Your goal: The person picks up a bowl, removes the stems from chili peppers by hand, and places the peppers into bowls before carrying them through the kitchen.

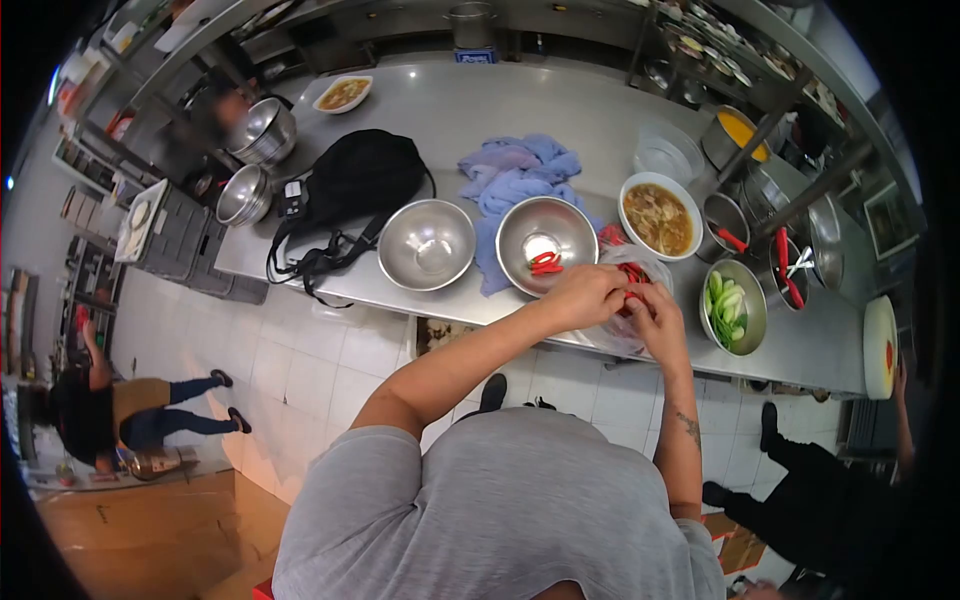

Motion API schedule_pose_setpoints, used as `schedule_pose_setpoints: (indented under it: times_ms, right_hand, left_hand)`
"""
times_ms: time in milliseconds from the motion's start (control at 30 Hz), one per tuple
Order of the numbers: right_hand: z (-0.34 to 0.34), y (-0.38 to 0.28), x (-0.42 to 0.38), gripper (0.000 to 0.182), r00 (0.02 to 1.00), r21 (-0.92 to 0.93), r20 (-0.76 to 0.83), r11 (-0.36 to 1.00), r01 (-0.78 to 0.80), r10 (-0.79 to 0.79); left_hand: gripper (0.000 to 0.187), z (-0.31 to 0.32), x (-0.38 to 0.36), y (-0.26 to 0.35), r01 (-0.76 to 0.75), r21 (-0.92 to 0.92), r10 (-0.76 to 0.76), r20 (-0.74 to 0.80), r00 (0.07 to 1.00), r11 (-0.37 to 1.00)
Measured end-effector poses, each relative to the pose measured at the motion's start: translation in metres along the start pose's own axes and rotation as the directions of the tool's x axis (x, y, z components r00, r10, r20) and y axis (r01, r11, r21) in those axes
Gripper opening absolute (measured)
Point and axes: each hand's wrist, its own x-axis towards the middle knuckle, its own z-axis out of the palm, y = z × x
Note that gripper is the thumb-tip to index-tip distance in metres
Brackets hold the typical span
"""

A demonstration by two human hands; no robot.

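Note:
My left hand [585,297] and my right hand [656,318] meet over a clear plastic bag [655,272] at the table's front edge. Fingers of both hands are closed together around a red chilli pepper [631,297], partly hidden by them. More red chillies [632,271] lie in the bag just beyond my fingertips. Left of the bag stands a steel bowl [547,232] with a few red chillies [545,263] at its bottom. A second steel bowl [427,244], holding nothing, sits farther left.
A blue cloth [520,165] and black bag [370,175] lie behind the bowls. To the right are a soup bowl [660,220], a bowl of green vegetables [728,308] and pots with red-handled utensils [785,265]. One person [110,410] stands left, another [820,490] right.

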Motion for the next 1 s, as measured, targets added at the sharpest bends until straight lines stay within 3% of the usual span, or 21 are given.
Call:
schedule_pose_setpoints:
  times_ms: [100,167,267,300,433,533,600,667,733,767,833,900,967,1000]
  right_hand:
    - [-0.003,-0.007,0.011,0.014,0.995,0.281,0.093,0.960,0.000,-0.028]
    - [0.001,-0.013,0.019,0.014,0.986,0.370,0.161,0.929,-0.023,-0.039]
    - [0.011,-0.017,0.034,0.016,0.959,0.464,0.283,0.875,-0.139,0.002]
    - [0.016,-0.019,0.040,0.017,0.946,0.487,0.323,0.853,-0.187,0.023]
    - [0.039,-0.032,0.069,0.021,0.975,0.221,0.217,0.970,-0.104,0.055]
    - [0.050,-0.030,0.079,0.022,0.984,0.016,0.175,1.000,-0.021,0.018]
    - [0.053,-0.032,0.081,0.027,0.987,-0.036,0.163,0.999,0.010,-0.004]
    - [0.056,-0.019,0.081,0.026,1.000,0.137,0.010,0.991,0.004,-0.005]
    - [0.044,-0.004,0.076,0.025,0.994,0.381,-0.031,0.921,-0.083,0.103]
    - [0.029,0.003,0.070,0.024,0.981,0.527,0.014,0.832,-0.172,0.195]
    - [0.007,-0.001,0.060,0.020,0.937,0.708,0.064,0.646,-0.286,0.345]
    - [-0.008,0.010,0.047,0.020,0.910,0.725,0.077,0.603,-0.332,0.408]
    - [-0.018,0.024,0.033,0.023,0.874,0.751,0.090,0.544,-0.374,0.477]
    - [-0.020,0.033,0.027,0.022,0.873,0.707,0.107,0.580,-0.403,0.477]
  left_hand:
    - [0.010,-0.019,0.000,-0.003,0.139,-0.364,-0.105,0.111,0.988,0.921]
    - [0.012,-0.032,-0.004,-0.003,0.241,-0.615,-0.162,0.183,0.970,0.750]
    - [0.013,-0.063,-0.009,0.001,0.287,-0.749,-0.155,0.243,0.957,0.598]
    - [0.010,-0.069,-0.014,-0.007,0.359,-0.797,-0.203,0.296,0.933,0.485]
    - [0.011,-0.108,-0.033,-0.033,0.194,-0.944,-0.371,0.086,0.925,0.265]
    - [0.011,-0.138,-0.039,-0.054,0.039,-0.993,-0.294,0.006,0.956,0.108]
    - [0.014,-0.142,-0.039,-0.056,0.076,-0.994,-0.309,0.050,0.950,0.073]
    - [0.013,-0.135,-0.036,-0.059,0.106,-0.994,-0.339,0.108,0.935,-0.024]
    - [0.010,-0.116,-0.030,-0.060,0.134,-0.975,-0.374,0.192,0.907,-0.177]
    - [0.008,-0.110,-0.025,-0.052,0.197,-0.973,-0.446,0.229,0.865,-0.118]
    - [0.007,-0.088,-0.017,-0.045,0.315,-0.948,-0.392,0.310,0.866,-0.053]
    - [0.005,-0.065,-0.006,-0.029,0.416,-0.909,-0.363,0.400,0.842,-0.037]
    - [0.007,-0.038,0.006,-0.015,0.558,-0.826,-0.407,0.486,0.774,0.075]
    - [0.008,-0.025,0.014,-0.007,0.624,-0.771,-0.433,0.522,0.735,0.130]
